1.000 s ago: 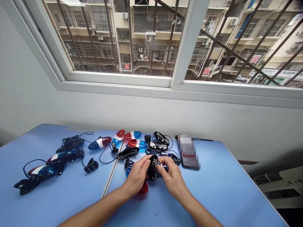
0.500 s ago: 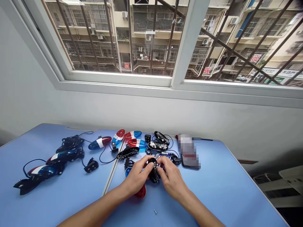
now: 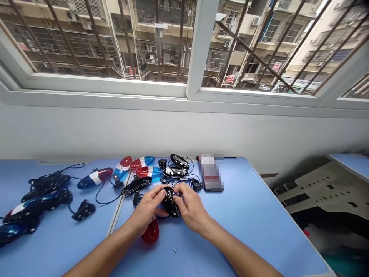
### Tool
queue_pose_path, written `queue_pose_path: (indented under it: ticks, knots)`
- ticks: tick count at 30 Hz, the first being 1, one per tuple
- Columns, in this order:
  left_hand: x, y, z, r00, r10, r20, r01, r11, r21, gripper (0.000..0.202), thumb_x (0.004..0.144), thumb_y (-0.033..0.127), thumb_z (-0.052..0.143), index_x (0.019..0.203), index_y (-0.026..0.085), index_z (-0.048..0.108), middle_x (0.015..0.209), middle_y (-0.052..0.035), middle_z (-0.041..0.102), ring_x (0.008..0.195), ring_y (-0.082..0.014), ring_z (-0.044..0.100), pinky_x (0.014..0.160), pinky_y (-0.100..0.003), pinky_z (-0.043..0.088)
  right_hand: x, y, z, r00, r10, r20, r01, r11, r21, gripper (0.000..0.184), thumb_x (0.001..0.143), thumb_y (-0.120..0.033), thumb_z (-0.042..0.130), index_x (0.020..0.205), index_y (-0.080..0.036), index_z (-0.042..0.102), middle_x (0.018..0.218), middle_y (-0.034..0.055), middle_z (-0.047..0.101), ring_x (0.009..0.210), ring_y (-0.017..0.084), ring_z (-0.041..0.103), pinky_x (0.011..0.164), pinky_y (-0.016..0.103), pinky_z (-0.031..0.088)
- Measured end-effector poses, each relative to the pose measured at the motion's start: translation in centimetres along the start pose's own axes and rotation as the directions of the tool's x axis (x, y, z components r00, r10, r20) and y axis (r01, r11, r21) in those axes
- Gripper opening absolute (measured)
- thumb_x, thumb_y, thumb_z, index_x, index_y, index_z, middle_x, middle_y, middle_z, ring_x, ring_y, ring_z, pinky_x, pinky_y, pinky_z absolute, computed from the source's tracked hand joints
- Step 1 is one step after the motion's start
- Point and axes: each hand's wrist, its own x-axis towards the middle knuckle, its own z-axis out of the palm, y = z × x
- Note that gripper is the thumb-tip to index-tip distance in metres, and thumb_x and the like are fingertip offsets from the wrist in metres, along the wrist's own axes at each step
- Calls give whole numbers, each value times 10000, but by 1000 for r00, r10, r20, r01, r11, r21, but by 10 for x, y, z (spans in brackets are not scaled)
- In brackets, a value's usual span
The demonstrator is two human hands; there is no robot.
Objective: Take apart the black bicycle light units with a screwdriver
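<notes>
Left hand [image 3: 147, 207] and right hand [image 3: 191, 209] both on black oval light board [image 3: 170, 203], fingers [image 3: 177, 189] closed on its edges; board now tilted diagonally between them. Red lens shell [image 3: 150, 232] just below left fingers; small screw [image 3: 174, 250] on counter [image 3: 253, 215] nearby.

The left hand [image 3: 148, 207] and right hand [image 3: 191, 207] sit close together near the middle, their fingers [image 3: 157, 195] curled inward, tips almost meeting. The bare left forearm [image 3: 99, 256] slants in from the near left, the bare right forearm [image 3: 233, 252] from the near right, both wrists [image 3: 207, 227] slightly bent.
</notes>
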Motion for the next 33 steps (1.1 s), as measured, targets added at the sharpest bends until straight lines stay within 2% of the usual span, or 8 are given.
queue_pose_path:
  ticks: [3, 9, 14, 17, 20, 25, 31, 33]
  knots:
    - [-1, 1, 2, 1000, 13, -9, -13, 998, 59, 584, 735, 646, 695, 1098, 190, 690, 871, -50, 596, 827, -224, 577, 570, -282, 561, -1, -1, 0, 1000, -3, -14, 3, 1000, 3, 74, 867, -171, 473, 895, -225, 517, 951, 45, 645, 901, 207, 585, 789, 329, 438]
    - [-2, -3, 0, 995, 98, 7, -97, 970, 224, 523, 834, 626, 601, 1151, 217, 675, 1034, -68, 629, 907, -233, 591, 613, -267, 573, 0, -1, -1, 999, 18, -39, -17, 1000, 15, 76, 842, -239, 612, 816, -220, 543, 885, 30, 654, 882, 216, 572, 762, 320, 416]
    - [0, 1, -2, 999, 23, 35, -26, 993, 116, 589, 761, 661, 660, 1101, 182, 690, 916, -68, 637, 849, -233, 614, 553, -272, 574, 2, 0, -5, 1000, -9, -23, 10, 999, 51, 51, 861, -198, 571, 814, -212, 587, 850, 20, 673, 826, 190, 602, 742, 300, 443]
    - [1, 7, -4, 1000, -20, 6, 20, 998, 58, 617, 725, 660, 697, 1092, 165, 684, 859, -66, 651, 804, -228, 638, 525, -267, 565, 3, -5, -13, 998, -41, -54, 45, 997, 65, 81, 864, -186, 557, 807, -217, 606, 912, 25, 694, 901, 187, 620, 808, 302, 454]
    - [3, 11, -9, 1000, -10, -27, 12, 998, 59, 604, 739, 641, 700, 1109, 165, 674, 914, -81, 680, 849, -247, 663, 537, -270, 569, 5, -7, -25, 995, 9, -104, -17, 997, -74, 85, 873, -256, 584, 810, -234, 638, 922, 14, 703, 878, 182, 634, 782, 285, 455]
    - [6, 12, -16, 999, -17, -31, 20, 996, 88, 612, 756, 651, 683, 1124, 163, 669, 943, -98, 705, 920, -284, 685, 559, -280, 570, 12, 7, -33, 969, 177, -173, -221, 931, -289, 197, 918, -337, 553, 785, -245, 665, 681, 6, 691, 629, 191, 630, 559, 269, 349]
    - [7, 8, -12, 998, -40, -55, 44, 996, 77, 683, 678, 690, 725, 1105, 160, 667, 939, -97, 703, 917, -282, 684, 556, -278, 572, 17, 21, -20, 959, 191, -207, -262, 877, -404, 62, 881, -255, 624, 874, -237, 683, 885, 90, 748, 813, 257, 683, 603, 288, 379]
    - [7, 7, -12, 998, -28, -57, 31, 998, 57, 665, 683, 671, 733, 1101, 159, 665, 946, -92, 697, 923, -279, 679, 584, -290, 581, 16, 19, -19, 963, 178, -201, -248, 878, -409, 113, 902, -245, 592, 953, -232, 692, 962, 111, 749, 907, 278, 680, 641, 304, 404]
